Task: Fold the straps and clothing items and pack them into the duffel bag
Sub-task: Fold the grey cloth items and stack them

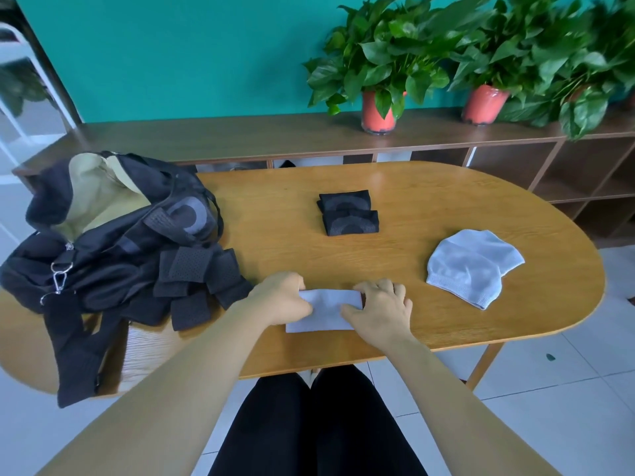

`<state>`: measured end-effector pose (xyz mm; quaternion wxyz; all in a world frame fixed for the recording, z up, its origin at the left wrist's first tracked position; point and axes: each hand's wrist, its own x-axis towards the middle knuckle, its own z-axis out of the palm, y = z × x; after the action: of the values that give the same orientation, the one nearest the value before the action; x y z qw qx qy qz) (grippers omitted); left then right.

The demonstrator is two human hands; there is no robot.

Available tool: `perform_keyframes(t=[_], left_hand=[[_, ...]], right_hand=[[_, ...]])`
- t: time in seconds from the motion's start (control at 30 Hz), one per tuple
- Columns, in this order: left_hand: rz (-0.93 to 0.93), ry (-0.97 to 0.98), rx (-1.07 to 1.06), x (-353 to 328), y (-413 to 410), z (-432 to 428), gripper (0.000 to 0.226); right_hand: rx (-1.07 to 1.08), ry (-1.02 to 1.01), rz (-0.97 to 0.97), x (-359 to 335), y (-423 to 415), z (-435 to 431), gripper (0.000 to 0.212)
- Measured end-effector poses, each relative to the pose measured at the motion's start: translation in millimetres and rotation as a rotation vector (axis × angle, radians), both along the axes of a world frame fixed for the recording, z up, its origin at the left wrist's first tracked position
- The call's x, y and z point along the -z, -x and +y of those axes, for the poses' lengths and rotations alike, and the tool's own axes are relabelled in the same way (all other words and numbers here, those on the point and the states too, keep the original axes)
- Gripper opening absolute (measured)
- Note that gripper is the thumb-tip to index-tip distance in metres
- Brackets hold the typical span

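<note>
Duffel bag (pixel 103 228) sits at the table's left, mouth open for loading. Black straps (pixel 202 283) heaped against it, not yet folded. My left hand (pixel 281 300) pinches the left end of the pale cloth (pixel 326 312); right hand (pixel 378 310) curls over its right end, keeping the fold flat. Grey knit piece (pixel 474 266) waits far right.

You have an oval wooden table (pixel 412 187). Reference item: two folded black pieces (pixel 348 213), touching each other near its middle. Left of them, the open duffel bag (pixel 103 235) sits at the table's end. Left of them and nearer you, black mesh straps (pixel 199 280) lie heaped against the bag. Right of them and nearer you lies a grey knit cap (pixel 470 266). Straight toward you from them lies a pale folded cloth (pixel 326 310).
</note>
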<state>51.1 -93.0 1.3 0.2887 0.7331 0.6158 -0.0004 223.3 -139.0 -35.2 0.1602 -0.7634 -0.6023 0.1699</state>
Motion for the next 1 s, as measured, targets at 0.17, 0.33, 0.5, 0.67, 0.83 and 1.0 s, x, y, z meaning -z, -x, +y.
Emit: perform_keyframes(t=[0.17, 0.33, 0.5, 0.67, 0.83, 1.0], left_hand=[[-0.287, 0.097, -0.12, -14, -14, 15, 0.015], [-0.575, 0.1, -0.203, -17, -33, 43, 0.01], [-0.764, 0.078, -0.319, -17, -53, 85, 0.02], [-0.851, -0.067, -0.391, -18, -77, 139, 0.035], [-0.726, -0.252, -0.447, 7, -84, 167, 0.048], [-0.699, -0.326, -0.429, 23, -87, 180, 0.047]], right_hand=[[0.046, -0.001, 0.275, -7, -9, 16, 0.021], [0.209, -0.145, 0.622, -6, -28, 37, 0.028], [0.32, -0.275, 0.88, -20, -46, 84, 0.039], [0.314, -0.431, 0.774, -37, -59, 147, 0.034], [0.319, -0.313, 0.535, -18, -65, 182, 0.032], [0.331, -0.312, 0.476, -4, -68, 188, 0.025]])
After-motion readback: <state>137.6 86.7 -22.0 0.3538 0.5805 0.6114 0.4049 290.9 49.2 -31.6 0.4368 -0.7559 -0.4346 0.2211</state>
